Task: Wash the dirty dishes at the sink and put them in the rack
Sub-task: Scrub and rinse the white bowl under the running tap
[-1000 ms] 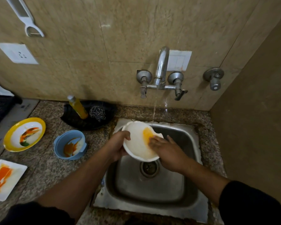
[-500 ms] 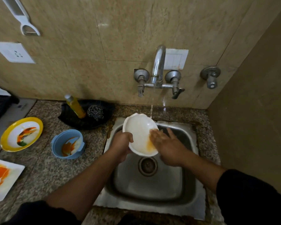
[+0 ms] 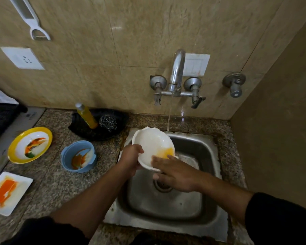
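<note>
A white bowl point(image 3: 151, 145) with an orange smear at its lower right is tilted over the steel sink point(image 3: 207, 156). My left hand point(image 3: 131, 159) grips its left rim, thumb inside. My right hand point(image 3: 173, 171) lies flat with straight fingers rubbing the bowl's lower inside near the smear. Water runs from the tap point(image 3: 177, 71) in a thin stream just behind the bowl's right edge. On the counter to the left sit a stained blue bowl point(image 3: 78, 158), a yellow-rimmed plate point(image 3: 30, 145) and a white square plate point(image 3: 8, 192) with orange residue.
A black tray point(image 3: 113, 129) behind the sink holds a yellow soap bottle point(image 3: 86, 115) and a steel scrubber point(image 3: 107, 122). A peeler point(image 3: 31, 20) hangs on the tiled wall. A side wall closes in on the right. No rack is in view.
The bowl has turned so the orange smear sits lower right, and my right hand has slid lower across its inside. The view shifted slightly.
</note>
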